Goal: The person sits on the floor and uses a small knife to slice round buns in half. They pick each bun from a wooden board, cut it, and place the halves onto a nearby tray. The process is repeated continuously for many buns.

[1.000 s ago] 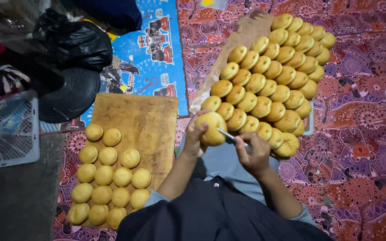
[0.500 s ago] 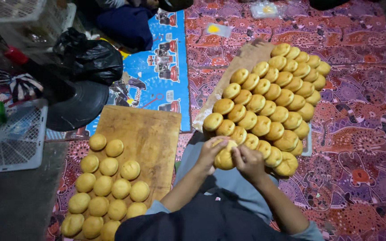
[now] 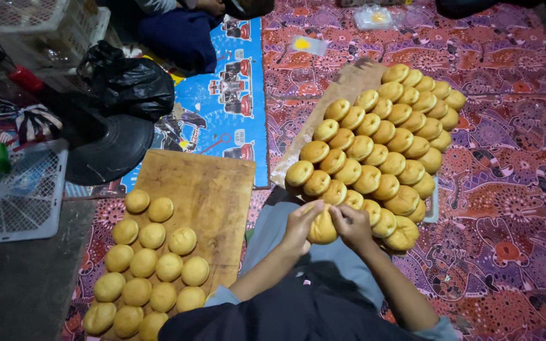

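My left hand (image 3: 299,224) and my right hand (image 3: 352,225) both grip one round golden bun (image 3: 321,228) over my lap, fingers pressed on its top and sides. Just beyond my hands, several rows of similar buns (image 3: 380,145) lie packed on a brown sheet (image 3: 342,85). To my left a wooden board (image 3: 213,183) carries several paler buns (image 3: 153,265) along its near left part. No tool shows in either hand.
A red patterned mat (image 3: 513,189) covers the floor, and a blue printed mat (image 3: 232,107) lies behind the board. A black plastic bag (image 3: 131,82), a black round lid (image 3: 105,151) and a white plastic basket (image 3: 14,199) stand at the left. Another person (image 3: 181,35) sits at the far side.
A second ago my right hand held a thin blade against the bun. Since then both hands have closed on the bun and drawn it nearer to me.
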